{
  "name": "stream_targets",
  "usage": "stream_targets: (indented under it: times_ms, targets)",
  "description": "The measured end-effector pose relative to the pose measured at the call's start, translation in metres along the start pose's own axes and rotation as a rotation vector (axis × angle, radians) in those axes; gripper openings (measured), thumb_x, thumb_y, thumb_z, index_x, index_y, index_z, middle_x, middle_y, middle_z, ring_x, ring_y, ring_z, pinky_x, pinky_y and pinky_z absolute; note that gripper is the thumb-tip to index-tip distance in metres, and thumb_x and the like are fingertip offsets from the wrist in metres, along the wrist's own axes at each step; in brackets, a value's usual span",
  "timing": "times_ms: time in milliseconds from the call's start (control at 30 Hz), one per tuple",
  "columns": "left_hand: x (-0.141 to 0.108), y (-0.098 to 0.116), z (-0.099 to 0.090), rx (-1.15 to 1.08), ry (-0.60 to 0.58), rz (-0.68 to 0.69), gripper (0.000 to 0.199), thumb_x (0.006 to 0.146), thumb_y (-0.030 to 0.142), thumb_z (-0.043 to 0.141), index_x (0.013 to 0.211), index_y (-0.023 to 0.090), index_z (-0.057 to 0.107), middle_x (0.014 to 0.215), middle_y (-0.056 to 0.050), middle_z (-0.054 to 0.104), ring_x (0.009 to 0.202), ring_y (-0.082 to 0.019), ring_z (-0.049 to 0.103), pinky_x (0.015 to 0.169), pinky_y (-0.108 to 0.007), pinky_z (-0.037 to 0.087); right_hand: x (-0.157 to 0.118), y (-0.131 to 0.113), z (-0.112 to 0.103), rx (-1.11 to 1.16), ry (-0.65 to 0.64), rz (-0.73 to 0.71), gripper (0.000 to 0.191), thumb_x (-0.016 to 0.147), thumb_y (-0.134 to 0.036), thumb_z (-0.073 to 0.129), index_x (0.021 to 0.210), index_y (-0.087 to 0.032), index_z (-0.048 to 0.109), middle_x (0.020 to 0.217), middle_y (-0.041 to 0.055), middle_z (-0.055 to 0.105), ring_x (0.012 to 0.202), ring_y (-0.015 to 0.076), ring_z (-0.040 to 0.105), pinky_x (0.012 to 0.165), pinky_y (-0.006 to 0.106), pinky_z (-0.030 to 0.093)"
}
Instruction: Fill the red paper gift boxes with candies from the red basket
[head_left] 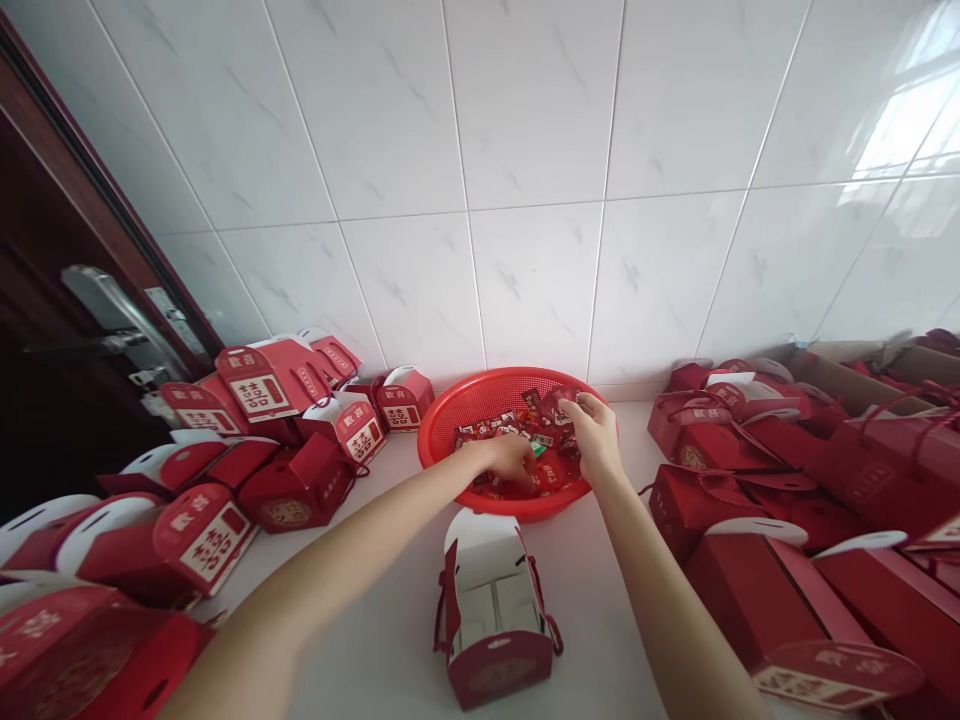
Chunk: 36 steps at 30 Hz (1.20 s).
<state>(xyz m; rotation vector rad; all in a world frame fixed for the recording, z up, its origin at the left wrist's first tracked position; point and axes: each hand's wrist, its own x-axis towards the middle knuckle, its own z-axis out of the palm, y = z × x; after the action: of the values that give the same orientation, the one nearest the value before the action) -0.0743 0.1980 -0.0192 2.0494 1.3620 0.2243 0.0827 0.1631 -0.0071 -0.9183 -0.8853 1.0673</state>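
A red plastic basket (517, 378) holds many small wrapped candies (487, 428), mostly red, with a green one among them. My left hand (514, 463) reaches down into it, fingers curled together over the candies; what they hold is hidden. At the basket's right side, my right hand (598, 430) pinches a red-wrapped candy (559, 405) between thumb and fingers. In front of the basket stands an open red gift box (501, 672) with a white inside and red cord handles at its sides. Pale flat pieces show at its bottom.
Red gift boxes (214, 545) with white labels crowd the left, some stacked. More red boxes (757, 590) fill the right, beside a cardboard carton (840, 375). A tiled wall (532, 280) rises behind the basket. A dark door with a metal handle (124, 310) is at far left.
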Motion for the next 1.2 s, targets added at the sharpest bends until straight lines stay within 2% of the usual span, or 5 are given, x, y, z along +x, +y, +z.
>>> stream_targets:
  times_ms: [167, 300, 500, 733, 1200]
  targets:
    - [0.000, 0.001, -0.021, -0.158, 0.207, -0.077, 0.027, 0.078, 0.029, 0.062, 0.054, 0.020, 0.056, 0.052, 0.002, 0.053, 0.051, -0.013, 0.046, 0.052, -0.028, 0.034, 0.003, 0.002, -0.001, 0.015, 0.012, 0.004, 0.022, 0.062, -0.037, 0.073, 0.069, -0.021, 0.061, 0.068, -0.0016, 0.062, 0.065, 0.0151, 0.054, 0.060, 0.027, 0.043]
    - [0.002, 0.001, -0.033, -0.349, 0.312, -0.121, 0.016, 0.082, 0.025, 0.053, 0.069, 0.019, 0.061, 0.066, 0.000, 0.063, 0.053, -0.013, 0.049, 0.051, -0.027, 0.037, 0.003, 0.003, -0.001, 0.024, 0.001, 0.016, 0.021, 0.061, -0.036, 0.074, 0.067, -0.020, 0.062, 0.067, -0.0013, 0.063, 0.066, 0.0159, 0.055, 0.061, 0.028, 0.043]
    - [0.017, 0.005, -0.041, -0.465, 0.260, -0.198, 0.014, 0.090, 0.032, 0.062, 0.088, 0.019, 0.067, 0.080, -0.002, 0.068, 0.061, -0.014, 0.057, 0.051, -0.026, 0.044, 0.004, 0.003, -0.001, 0.074, 0.009, 0.049, 0.023, 0.061, -0.037, 0.075, 0.070, -0.021, 0.061, 0.066, -0.0021, 0.063, 0.063, 0.0159, 0.055, 0.061, 0.029, 0.044]
    - [0.043, 0.006, -0.042, -0.453, 0.166, -0.222, 0.035, 0.098, 0.038, 0.062, 0.125, 0.015, 0.062, 0.121, -0.010, 0.066, 0.101, -0.022, 0.067, 0.086, -0.042, 0.059, 0.004, 0.002, -0.001, 0.151, 0.029, 0.079, 0.027, 0.058, -0.037, 0.076, 0.068, -0.022, 0.057, 0.060, -0.0040, 0.058, 0.055, 0.0135, 0.050, 0.053, 0.027, 0.040]
    - [0.063, -0.014, -0.039, -0.084, 0.099, -0.113, 0.035, 0.097, 0.037, 0.063, 0.126, 0.017, 0.063, 0.130, -0.010, 0.063, 0.110, -0.025, 0.065, 0.092, -0.045, 0.058, 0.007, -0.002, 0.002, 0.274, 0.230, 0.069, 0.023, 0.056, -0.033, 0.072, 0.065, -0.021, 0.054, 0.060, -0.0052, 0.060, 0.056, 0.0116, 0.054, 0.054, 0.024, 0.046]
